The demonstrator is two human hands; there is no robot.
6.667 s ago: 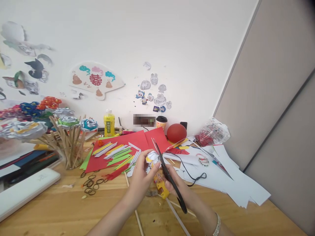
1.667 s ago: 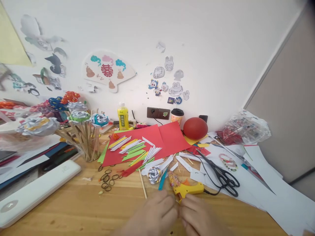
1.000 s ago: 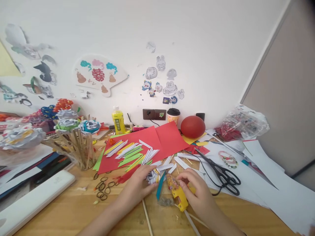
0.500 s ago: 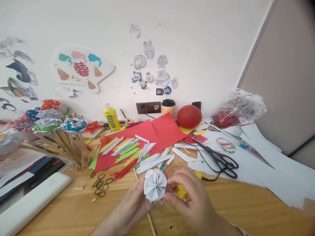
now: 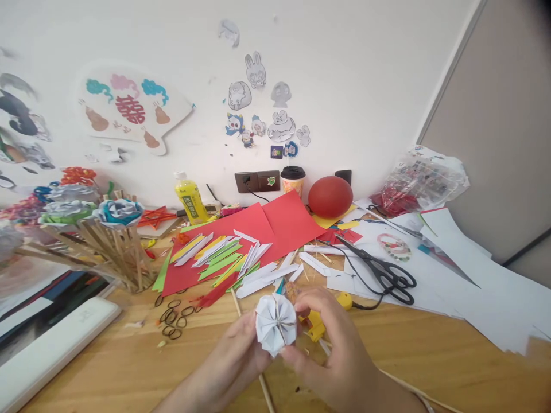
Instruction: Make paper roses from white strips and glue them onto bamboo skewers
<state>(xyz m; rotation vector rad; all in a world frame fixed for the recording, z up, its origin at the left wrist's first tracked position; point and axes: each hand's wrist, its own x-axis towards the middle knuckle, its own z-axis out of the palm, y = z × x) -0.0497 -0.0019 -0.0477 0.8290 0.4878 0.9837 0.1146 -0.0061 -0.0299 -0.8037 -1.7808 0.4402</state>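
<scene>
A round white folded-paper flower (image 5: 275,324), with pleats running out from its centre, is held up over the wooden table. My left hand (image 5: 241,347) is closed around its left side and underside. At its right edge, the thumb and fingers of my right hand (image 5: 329,338) grip the rim. Under my hands lies a thin wooden stick (image 5: 266,392). Partly hidden behind my right hand is a yellow glue gun (image 5: 317,324) with a black cord. Folded white paper strips (image 5: 262,281) lie just beyond the flower.
Red paper sheets (image 5: 288,223) carry green, yellow and white strips. Black scissors (image 5: 383,272) rest on white paper at right. A cup of sticks and paper flowers (image 5: 118,212) stands left, near black rubber bands (image 5: 172,318). A yellow bottle (image 5: 191,201) and red balloon (image 5: 330,197) sit behind.
The paper flower has turned a little and shifted slightly right. My right-hand fingers have moved in from beside it onto its rim. The camera view has shifted slightly.
</scene>
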